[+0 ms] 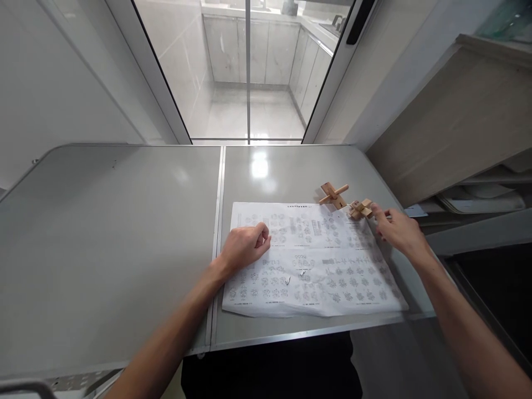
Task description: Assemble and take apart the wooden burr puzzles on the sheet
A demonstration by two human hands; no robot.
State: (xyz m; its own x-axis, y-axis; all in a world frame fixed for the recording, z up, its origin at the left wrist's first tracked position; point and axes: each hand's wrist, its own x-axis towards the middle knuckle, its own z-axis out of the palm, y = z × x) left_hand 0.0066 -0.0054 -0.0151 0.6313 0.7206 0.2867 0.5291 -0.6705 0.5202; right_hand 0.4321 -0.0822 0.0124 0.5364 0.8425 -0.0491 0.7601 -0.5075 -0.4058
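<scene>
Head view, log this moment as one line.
left hand: fist on instruction sheet | right hand: fingers at small wooden puzzle | second wooden puzzle: untouched

place: home | cues: glass sliding door (249,72) onto kitchen cabinets (266,50); folding table (124,233)
</scene>
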